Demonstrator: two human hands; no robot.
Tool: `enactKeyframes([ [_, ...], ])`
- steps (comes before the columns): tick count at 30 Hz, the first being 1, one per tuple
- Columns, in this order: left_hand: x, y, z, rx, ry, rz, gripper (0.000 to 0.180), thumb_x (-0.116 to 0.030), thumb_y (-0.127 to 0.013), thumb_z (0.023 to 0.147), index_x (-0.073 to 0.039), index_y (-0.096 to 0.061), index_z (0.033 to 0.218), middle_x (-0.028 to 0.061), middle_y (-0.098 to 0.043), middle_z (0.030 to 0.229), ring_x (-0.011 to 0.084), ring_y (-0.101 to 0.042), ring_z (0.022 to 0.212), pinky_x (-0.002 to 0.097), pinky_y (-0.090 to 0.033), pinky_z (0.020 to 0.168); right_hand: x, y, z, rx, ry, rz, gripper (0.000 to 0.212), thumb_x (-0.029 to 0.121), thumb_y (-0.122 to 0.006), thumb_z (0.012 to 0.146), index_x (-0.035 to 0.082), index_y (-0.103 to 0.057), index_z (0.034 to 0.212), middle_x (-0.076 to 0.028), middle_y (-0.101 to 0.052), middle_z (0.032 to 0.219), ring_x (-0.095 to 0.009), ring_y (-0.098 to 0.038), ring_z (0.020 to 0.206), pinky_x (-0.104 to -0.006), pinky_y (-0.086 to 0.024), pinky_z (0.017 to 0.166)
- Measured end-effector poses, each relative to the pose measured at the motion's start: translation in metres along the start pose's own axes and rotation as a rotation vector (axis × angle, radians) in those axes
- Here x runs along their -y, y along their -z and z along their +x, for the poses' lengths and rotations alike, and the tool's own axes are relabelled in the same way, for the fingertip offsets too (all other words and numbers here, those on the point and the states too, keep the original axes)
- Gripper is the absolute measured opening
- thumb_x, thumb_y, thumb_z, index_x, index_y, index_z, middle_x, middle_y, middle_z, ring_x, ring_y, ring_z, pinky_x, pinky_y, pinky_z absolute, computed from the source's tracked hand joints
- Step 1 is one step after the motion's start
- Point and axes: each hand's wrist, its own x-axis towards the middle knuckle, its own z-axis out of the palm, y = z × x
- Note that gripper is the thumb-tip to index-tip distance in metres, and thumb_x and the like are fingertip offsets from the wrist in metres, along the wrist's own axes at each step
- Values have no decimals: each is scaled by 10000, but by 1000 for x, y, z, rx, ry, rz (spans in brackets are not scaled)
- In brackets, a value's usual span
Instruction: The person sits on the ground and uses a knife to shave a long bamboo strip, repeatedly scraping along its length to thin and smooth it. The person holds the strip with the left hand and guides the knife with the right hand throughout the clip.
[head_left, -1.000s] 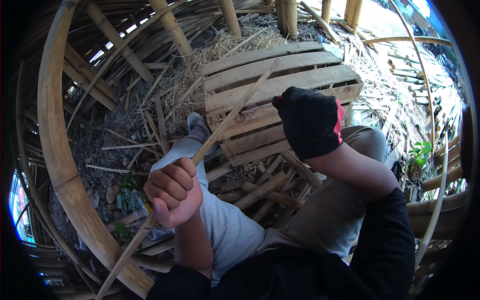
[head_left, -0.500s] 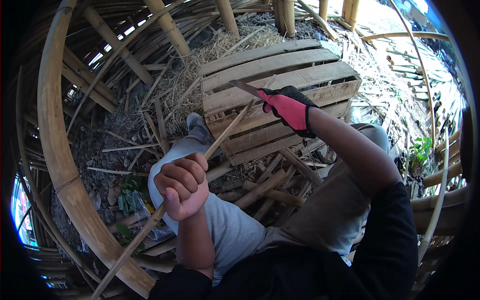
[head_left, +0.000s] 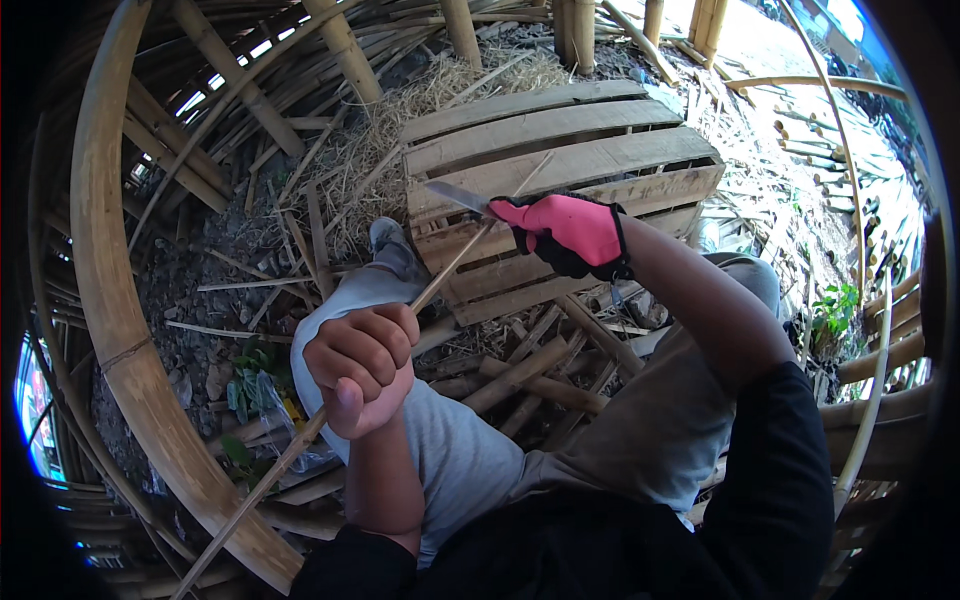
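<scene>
My left hand [head_left: 362, 366], bare, is closed in a fist around a thin bamboo stick [head_left: 448, 272] that runs from the lower left up toward the pallet. My right hand [head_left: 570, 232], in a pink and black glove, grips a knife [head_left: 456, 196] whose blade points left and rests against the stick near its upper part. Both hands are above my knees, which are in grey trousers. The knife handle is hidden inside the glove.
A wooden slat pallet [head_left: 560, 140] lies ahead of my knees. A thick curved bamboo pole [head_left: 110, 300] arcs along the left. Dry straw [head_left: 400, 120], split bamboo strips and short bamboo pieces [head_left: 520, 370] litter the dirt ground. More bamboo poles stand at the top.
My right hand has turned and moved up and left, bringing the knife blade onto the stick. My left hand has shifted slightly up and right with the stick.
</scene>
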Motion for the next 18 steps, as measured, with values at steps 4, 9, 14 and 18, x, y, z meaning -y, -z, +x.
enactKeyframes([
  [4,-2,0,0,-8,3,-1,636,-304,-590,1005,-148,-279,473,-44,-243,434,130,-232,389,325,-208,499,-5,23,23,-179,-3,52,545,631,-587,967,118,-525,792,61,-356,547,-94,-320,383,-299,-245,380],
  [9,-13,5,-3,1,7,-3,629,-298,-603,990,-148,-275,473,-47,-242,430,120,-233,386,313,-222,494,-10,20,19,-71,-30,33,544,645,-583,956,120,-523,826,52,-352,534,-97,-325,376,-300,-241,376],
  [14,-13,1,-1,18,-5,-8,627,-290,-603,989,-151,-281,470,-52,-242,431,114,-226,385,309,-215,486,-15,5,12,3,-50,102,549,651,-571,957,125,-505,813,59,-354,524,-102,-330,364,-300,-235,368],
  [18,-6,-1,-1,-5,-21,7,624,-289,-597,994,-153,-294,466,-56,-237,428,107,-220,373,302,-216,479,-15,26,23,-163,-64,155,548,635,-597,957,119,-509,793,51,-352,523,-106,-316,355,-303,-225,356],
])
